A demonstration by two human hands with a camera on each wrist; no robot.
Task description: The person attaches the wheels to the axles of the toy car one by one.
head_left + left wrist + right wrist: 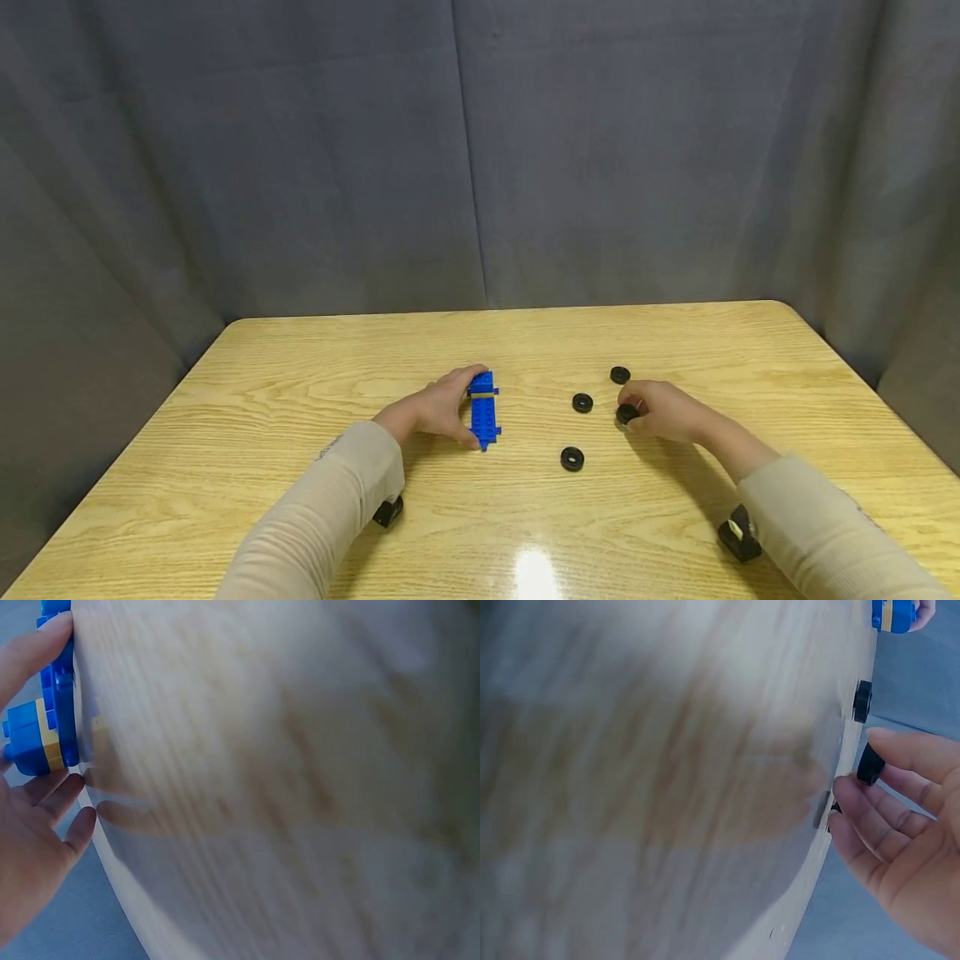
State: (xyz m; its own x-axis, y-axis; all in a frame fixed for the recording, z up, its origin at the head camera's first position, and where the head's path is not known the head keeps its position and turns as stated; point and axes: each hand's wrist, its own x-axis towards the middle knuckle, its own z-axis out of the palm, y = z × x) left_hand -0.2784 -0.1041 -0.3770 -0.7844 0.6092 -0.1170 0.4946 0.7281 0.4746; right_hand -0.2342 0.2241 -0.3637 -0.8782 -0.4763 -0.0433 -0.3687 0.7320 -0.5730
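A blue toy-brick car base [483,412] with studs, a yellow strip and small axle stubs lies on the table near the middle. My left hand [442,406] grips it lengthwise, thumb at the near end and fingers at the far end. In the left wrist view, the raised blue and yellow bricks [34,739] sit by the fingers. Between thumb and fingers, my right hand [663,410] pinches a black toy wheel [869,765], held tilted just over the tabletop.
Three more black wheels lie between the hands and beyond the right one: a near wheel [572,458], a middle wheel [582,403] and a far wheel [619,375]. The wooden table [337,350] ends at a grey curtain [337,167] behind.
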